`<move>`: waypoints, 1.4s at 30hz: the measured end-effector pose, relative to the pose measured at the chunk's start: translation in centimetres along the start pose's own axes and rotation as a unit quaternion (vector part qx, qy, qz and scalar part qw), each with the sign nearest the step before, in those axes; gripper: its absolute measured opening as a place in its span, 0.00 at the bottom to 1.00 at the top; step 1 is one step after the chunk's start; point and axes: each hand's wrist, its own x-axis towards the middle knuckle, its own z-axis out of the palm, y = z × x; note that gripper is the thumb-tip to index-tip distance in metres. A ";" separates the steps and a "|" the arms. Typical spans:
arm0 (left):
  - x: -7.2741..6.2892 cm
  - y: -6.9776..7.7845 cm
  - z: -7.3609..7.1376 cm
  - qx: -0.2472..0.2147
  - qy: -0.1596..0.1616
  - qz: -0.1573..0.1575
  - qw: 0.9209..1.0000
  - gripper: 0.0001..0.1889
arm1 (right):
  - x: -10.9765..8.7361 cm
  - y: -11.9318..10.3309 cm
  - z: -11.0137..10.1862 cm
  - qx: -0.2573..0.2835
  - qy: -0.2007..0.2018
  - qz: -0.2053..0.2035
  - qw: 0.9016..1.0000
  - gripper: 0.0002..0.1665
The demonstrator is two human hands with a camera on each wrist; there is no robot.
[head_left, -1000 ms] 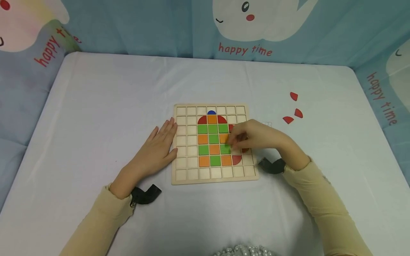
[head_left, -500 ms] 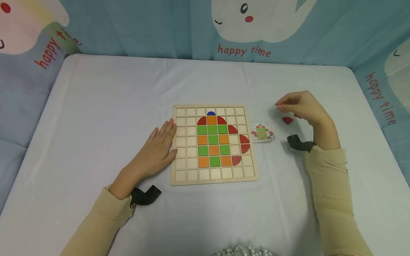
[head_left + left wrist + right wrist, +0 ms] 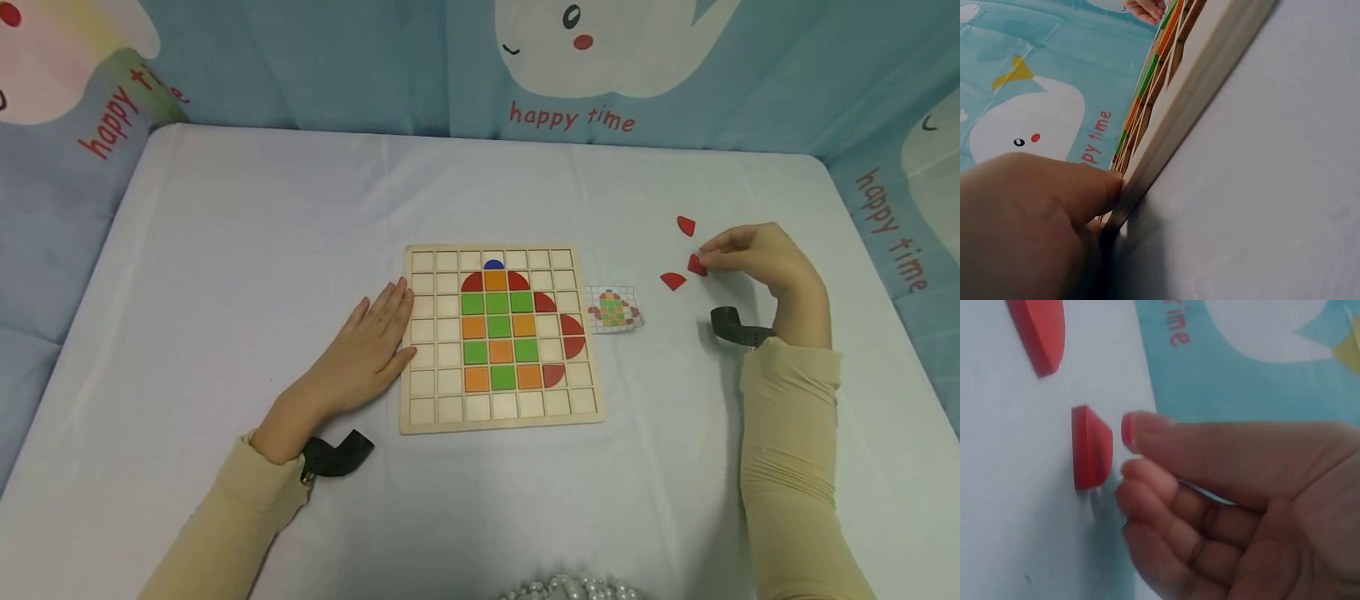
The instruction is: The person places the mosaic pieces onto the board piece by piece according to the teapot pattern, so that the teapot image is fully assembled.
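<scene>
In the head view my left hand (image 3: 360, 358) lies flat with straight fingers against the left edge of a wooden grid board (image 3: 438, 408). The left wrist view shows the thumb touching the board's side. Orange and green square tiles (image 3: 498, 327) fill the middle of the grid, with red quarter-round tiles (image 3: 572, 348) around them and a blue half-round tile (image 3: 493, 264) on top. My right hand (image 3: 765, 254) pinches a loose red quarter-round tile (image 3: 697, 265) by thumb and fingertip; its other fingers curl below in the right wrist view. Two more red tiles (image 3: 686, 226) lie beside it.
A small printed pattern card (image 3: 615, 310) sticks out at the board's right edge. White cloth (image 3: 262, 208) covers the table, with a blue printed curtain (image 3: 300, 67) behind. A beaded item (image 3: 570, 586) shows at the near edge.
My right hand has moved from the board out to the loose red tiles on the right, leaving the pattern card uncovered. The left hand has stayed on the board's edge.
</scene>
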 end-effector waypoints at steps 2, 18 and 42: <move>0.0 0.0 0.0 0.001 -0.002 -0.001 1.000 0.35 | 0.1 0.1 0.1 -0.014 -0.005 -0.001 1.000 0.26; 0.0 -0.1 -0.1 -0.002 -0.006 -0.008 1.000 0.36 | 0.6 -1.3 1.3 -0.029 -0.013 -0.038 0.999 0.19; 0.0 0.0 0.1 0.005 -0.002 -0.007 1.000 0.36 | 0.2 -1.7 1.4 0.004 -0.010 -0.044 0.999 0.20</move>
